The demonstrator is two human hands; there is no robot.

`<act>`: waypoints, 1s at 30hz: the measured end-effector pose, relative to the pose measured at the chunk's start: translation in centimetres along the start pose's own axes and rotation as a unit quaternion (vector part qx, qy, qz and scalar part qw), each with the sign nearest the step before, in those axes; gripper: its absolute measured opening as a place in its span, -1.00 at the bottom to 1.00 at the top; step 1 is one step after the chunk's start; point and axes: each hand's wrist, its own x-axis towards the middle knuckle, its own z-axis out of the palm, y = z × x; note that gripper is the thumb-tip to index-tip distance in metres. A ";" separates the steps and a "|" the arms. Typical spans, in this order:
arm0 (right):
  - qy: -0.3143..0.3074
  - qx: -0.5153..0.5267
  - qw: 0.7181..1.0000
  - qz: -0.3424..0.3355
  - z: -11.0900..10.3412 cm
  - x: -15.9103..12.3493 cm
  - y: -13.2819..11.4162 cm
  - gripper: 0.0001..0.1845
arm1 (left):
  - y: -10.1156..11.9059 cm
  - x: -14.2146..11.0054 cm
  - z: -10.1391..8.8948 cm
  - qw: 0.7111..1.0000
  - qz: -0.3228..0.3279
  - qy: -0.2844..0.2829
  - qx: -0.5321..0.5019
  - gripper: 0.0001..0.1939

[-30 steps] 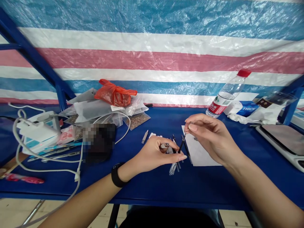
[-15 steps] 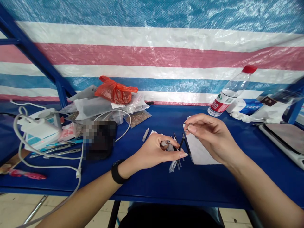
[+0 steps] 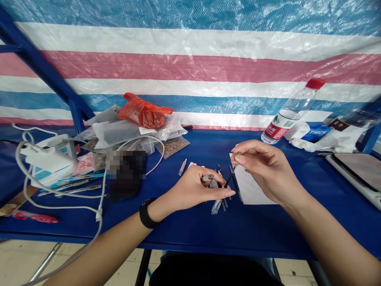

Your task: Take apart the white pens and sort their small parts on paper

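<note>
My right hand (image 3: 264, 165) pinches the upper end of a dark pen refill (image 3: 230, 177) between thumb and fingertips. The refill slants down to my left hand (image 3: 192, 188), whose thumb and index finger meet around its lower end. A greyish pen barrel (image 3: 206, 178) is also held in my left hand, its end showing above the curled fingers. Beneath the hands lie several thin refills (image 3: 224, 204) and a crumpled clear wrapper (image 3: 216, 207), partly hidden. A small grey pen part (image 3: 182, 167) rests left of them. White paper (image 3: 254, 188) lies under my right hand.
On the left are a white cable (image 3: 64, 206), several pens (image 3: 79, 185), a dark partly blurred object (image 3: 126, 174) and plastic bags with a red bag (image 3: 145, 113) on top. At right stand a water bottle (image 3: 287, 115), a tissue pack (image 3: 317, 131) and a scale (image 3: 357, 174).
The refill leans a little more toward the right, its upper end shifting slightly in my right fingertips. Both hands otherwise keep their places, and the view has moved slightly.
</note>
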 end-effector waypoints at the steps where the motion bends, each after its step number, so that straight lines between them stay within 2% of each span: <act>1: 0.002 0.003 1.000 0.001 -0.1 0.0 0.0 -0.89 | 0.0 0.0 0.0 1.000 -0.004 0.000 0.001 -0.61; 22: -0.003 0.014 1.000 0.010 -0.2 -0.1 0.0 -0.88 | -0.1 0.0 -0.2 1.000 0.000 -0.001 0.011 -0.62; 26: -0.014 0.025 0.999 0.022 0.0 0.0 -0.1 -0.86 | -0.1 0.0 -0.3 1.000 -0.011 -0.003 0.014 -0.63; 30: -0.022 0.021 1.000 0.005 -0.1 -0.1 -0.2 -0.87 | 0.1 -0.1 -0.3 1.000 -0.028 -0.005 0.008 -0.60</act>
